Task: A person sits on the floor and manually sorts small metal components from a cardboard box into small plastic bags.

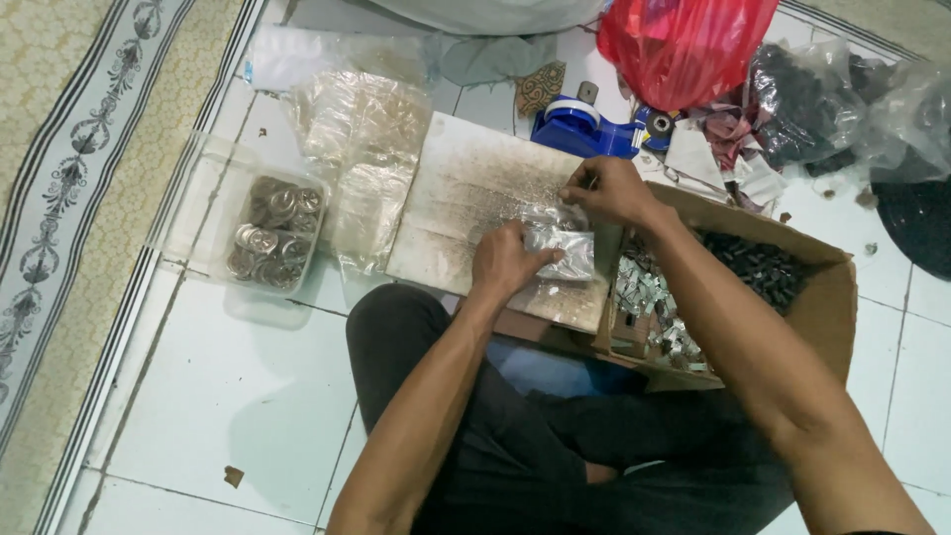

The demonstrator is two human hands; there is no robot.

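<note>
Pressing a small clear packet (561,250) — glossy, crinkled — left hand (505,262), right hand (609,190).

The red plastic bag (684,40) and the pale sack (485,12) beside it are cut off by the top edge, and the dark round thing (916,223) by the right edge. What fills the small clear packet (560,248) under the hands is too blurred to tell. The right forearm hides part of the cardboard box (827,307), whose small metal pieces (649,297) are too tiny to name.

red bag (684,45) | blue tape dispenser (584,131) | brown cardboard box (822,297) | cream patterned rug (59,198)
</note>
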